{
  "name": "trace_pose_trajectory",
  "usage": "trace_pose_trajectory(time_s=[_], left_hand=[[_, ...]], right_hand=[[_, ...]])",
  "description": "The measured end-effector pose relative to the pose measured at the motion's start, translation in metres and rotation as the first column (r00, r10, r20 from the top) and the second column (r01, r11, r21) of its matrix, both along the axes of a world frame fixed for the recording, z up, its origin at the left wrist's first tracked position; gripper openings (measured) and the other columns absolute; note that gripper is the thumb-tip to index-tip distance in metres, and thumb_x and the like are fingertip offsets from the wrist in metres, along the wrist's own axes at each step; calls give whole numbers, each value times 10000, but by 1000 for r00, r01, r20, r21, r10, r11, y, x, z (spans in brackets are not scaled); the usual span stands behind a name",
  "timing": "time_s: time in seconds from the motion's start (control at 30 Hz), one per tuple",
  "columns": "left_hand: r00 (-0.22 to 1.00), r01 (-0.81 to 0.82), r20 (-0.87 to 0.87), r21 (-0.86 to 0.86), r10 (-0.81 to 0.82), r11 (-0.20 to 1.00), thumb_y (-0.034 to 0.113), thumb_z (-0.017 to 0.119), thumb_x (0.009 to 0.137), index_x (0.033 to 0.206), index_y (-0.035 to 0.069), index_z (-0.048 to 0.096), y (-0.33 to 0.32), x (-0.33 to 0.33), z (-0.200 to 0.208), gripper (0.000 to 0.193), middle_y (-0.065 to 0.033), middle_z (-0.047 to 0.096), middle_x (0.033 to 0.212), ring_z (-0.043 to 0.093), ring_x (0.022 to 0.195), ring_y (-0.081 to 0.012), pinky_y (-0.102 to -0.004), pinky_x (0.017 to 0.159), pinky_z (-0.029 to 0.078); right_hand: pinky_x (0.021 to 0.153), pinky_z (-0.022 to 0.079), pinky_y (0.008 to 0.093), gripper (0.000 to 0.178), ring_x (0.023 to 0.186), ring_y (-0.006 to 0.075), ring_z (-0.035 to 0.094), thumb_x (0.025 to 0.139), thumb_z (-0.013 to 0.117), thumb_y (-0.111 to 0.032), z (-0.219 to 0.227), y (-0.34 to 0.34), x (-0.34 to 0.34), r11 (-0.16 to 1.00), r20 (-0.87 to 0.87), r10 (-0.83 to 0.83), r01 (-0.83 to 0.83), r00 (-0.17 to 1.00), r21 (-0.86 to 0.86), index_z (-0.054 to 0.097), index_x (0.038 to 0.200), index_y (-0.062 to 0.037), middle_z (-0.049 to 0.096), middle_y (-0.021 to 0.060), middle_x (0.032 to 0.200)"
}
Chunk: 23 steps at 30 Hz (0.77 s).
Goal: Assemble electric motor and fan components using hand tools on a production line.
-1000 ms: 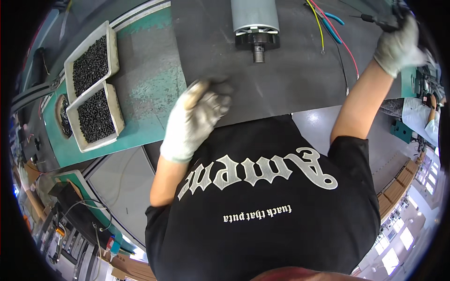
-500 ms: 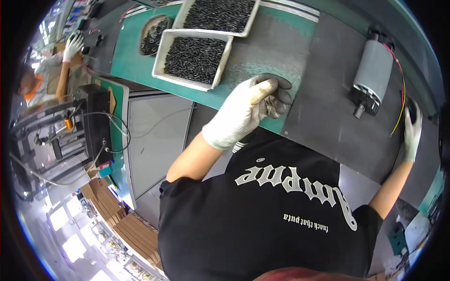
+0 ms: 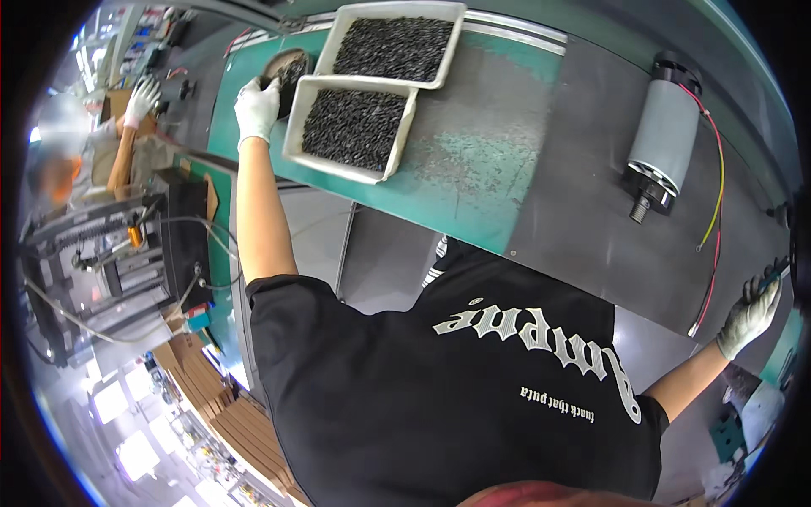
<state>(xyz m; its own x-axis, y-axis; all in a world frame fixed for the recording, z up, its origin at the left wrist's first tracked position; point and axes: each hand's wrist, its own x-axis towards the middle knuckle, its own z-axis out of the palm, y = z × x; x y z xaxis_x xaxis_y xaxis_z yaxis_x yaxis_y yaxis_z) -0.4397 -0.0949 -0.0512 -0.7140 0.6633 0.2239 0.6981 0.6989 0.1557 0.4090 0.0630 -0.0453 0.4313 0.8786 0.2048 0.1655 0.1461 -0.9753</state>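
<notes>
My gloved left hand point(image 3: 256, 110) grips the near side of a small rounded tub point(image 3: 285, 78), which looks tilted and holds small dark parts. Beside it stand two white trays, a nearer one point(image 3: 291, 139) and a farther one point(image 3: 460, 34), both filled with small black pieces. At the far right, my gloved right hand point(image 3: 752, 313) is closed around a slim dark-and-blue thing point(image 3: 773, 275), whose kind I cannot make out. A grey cylindrical motor point(image 3: 666, 135) lies on the dark mat, with its threaded shaft toward me and its red, black and yellow-green wires point(image 3: 716, 186) trailing right.
The bench has a worn green surface point(image 3: 473, 182) and a dark mat point(image 3: 574, 169). A metal strip point(image 3: 515, 32) runs along the back. Off to the left another person's gloved hand point(image 3: 142, 101) is raised near a black machine frame point(image 3: 110, 262). Stacked brown cardboard point(image 3: 245, 431) sits lower left.
My left hand has swung from the bench's front middle to the tub at far left and taken hold of it. My right hand has moved nearer to me; the motor's wires hang differently.
</notes>
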Motion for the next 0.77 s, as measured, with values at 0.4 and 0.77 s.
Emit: trace_pose_trajectory(time_s=[0.4,0.77], left_hand=[[994,-38,113,361,-3,932,324,663,906,956,5,725,5,27,17,328,-222,710,977,697,922,-291,-366,836,527],[-540,-329,414,697,-733,637,309,707,931,1113,32,596,75,409,67,349,-3,502,762,520,671,-106,-295,673,481]], right_hand=[[745,475,233,387,883,112,610,970,637,-189,15,-28,-48,995,-46,87,-89,995,-37,564,1303,-6,643,81,1176],[983,484,409,520,1077,333,635,823,703,-139,119,-46,-232,732,958,179,-681,222,22,604,1332,-98,624,153,1298]])
